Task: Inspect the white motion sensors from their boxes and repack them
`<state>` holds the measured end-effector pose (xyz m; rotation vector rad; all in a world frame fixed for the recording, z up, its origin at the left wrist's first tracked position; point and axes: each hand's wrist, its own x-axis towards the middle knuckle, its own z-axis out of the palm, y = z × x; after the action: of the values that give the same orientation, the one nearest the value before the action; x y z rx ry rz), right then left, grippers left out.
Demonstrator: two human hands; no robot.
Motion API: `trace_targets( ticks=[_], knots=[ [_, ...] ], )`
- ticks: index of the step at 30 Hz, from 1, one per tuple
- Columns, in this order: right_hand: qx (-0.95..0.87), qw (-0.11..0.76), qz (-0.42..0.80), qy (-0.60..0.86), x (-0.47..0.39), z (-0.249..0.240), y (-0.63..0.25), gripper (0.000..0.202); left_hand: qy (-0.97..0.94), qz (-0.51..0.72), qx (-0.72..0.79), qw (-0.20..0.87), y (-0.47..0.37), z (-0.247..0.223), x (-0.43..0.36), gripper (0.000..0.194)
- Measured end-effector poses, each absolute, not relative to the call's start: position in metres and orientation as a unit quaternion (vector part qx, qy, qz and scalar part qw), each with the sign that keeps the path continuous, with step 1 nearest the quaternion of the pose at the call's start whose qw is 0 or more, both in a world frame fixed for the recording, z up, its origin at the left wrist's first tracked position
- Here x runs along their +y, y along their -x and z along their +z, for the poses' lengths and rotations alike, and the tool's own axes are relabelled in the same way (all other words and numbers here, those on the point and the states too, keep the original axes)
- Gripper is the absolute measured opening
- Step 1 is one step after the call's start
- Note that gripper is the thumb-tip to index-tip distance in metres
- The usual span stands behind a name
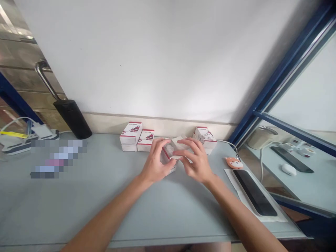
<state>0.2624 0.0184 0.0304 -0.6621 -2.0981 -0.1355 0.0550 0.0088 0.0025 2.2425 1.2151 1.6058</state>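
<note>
Both hands meet over the middle of the grey table (157, 213), around a small white box (170, 151) with a red edge. My left hand (156, 162) grips the box's left side between thumb and fingers. On its right side my right hand (194, 159) has its fingers bent round a pale flap or part (180, 142) of the box; which of these it is cannot be made out. Under the hands, part of another pale item shows. White and red boxes (131, 134) stand left of the hands, and more boxes (206, 138) stand to the right.
A black cylinder (72, 119) and a power strip (28, 141) stand at the left, near a blurred-out patch. At the right are an orange animal-shaped item (234, 162), a black flat device (254, 192) on white paper, and a blue-framed glass panel (301, 133). A white wall (147, 63) rises behind.
</note>
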Motion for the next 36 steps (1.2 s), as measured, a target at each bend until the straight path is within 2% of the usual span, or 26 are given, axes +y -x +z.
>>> trace_targets(
  ticks=[3,7,9,11,13,15,21,25,28,30,31,34,36],
  knots=[
    [-0.844,0.451,-0.08,0.28,0.029,0.032,-0.272,0.031,-0.77,0.478,0.418,0.065,-0.051,0.007,0.008,0.036],
    [-0.83,0.435,-0.125,0.324,0.046,0.036,-0.293,0.038,-0.785,0.486,0.383,0.013,-0.046,0.012,0.008,0.013],
    [-0.794,0.441,-0.137,0.395,0.056,0.042,-0.308,0.037,-0.777,0.5,0.382,-0.001,-0.047,0.014,0.007,0.015],
    [-0.729,0.419,-0.128,0.526,0.067,0.048,-0.324,0.035,-0.775,0.5,0.385,0.001,-0.048,0.015,0.006,0.013],
    [-0.679,0.336,-0.092,0.646,0.079,0.055,-0.338,0.036,-0.783,0.487,0.386,0.017,-0.046,0.017,0.006,0.016],
    [-0.68,0.283,-0.057,0.674,0.091,0.062,-0.348,0.034,-0.795,0.463,0.39,0.046,-0.041,0.021,0.006,0.021],
    [-0.715,0.222,-0.024,0.663,0.116,0.075,-0.356,0.021,-0.819,0.376,0.41,0.139,-0.019,0.038,0.003,0.028],
    [-0.718,0.235,-0.023,0.655,0.11,0.091,-0.344,0.02,-0.817,0.379,0.412,0.137,-0.013,0.034,-0.001,0.037],
    [-0.713,0.307,-0.033,0.629,0.078,0.111,-0.316,0.028,-0.79,0.425,0.409,0.166,-0.016,0.022,-0.004,0.042],
    [-0.735,0.41,-0.025,0.539,0.046,0.124,-0.289,0.022,-0.757,0.44,0.431,0.217,-0.022,0.014,-0.007,0.045],
    [-0.764,0.415,-0.021,0.493,0.03,0.128,-0.274,0.018,-0.738,0.447,0.446,0.24,-0.026,0.01,-0.009,0.047],
    [-0.838,0.363,-0.036,0.407,-0.008,0.125,-0.233,0.012,-0.703,0.484,0.447,0.268,-0.036,0.001,-0.016,0.048],
    [-0.847,0.341,-0.057,0.405,-0.019,0.113,-0.215,0.015,-0.705,0.51,0.414,0.269,-0.039,-0.004,-0.02,0.047]
  ],
)
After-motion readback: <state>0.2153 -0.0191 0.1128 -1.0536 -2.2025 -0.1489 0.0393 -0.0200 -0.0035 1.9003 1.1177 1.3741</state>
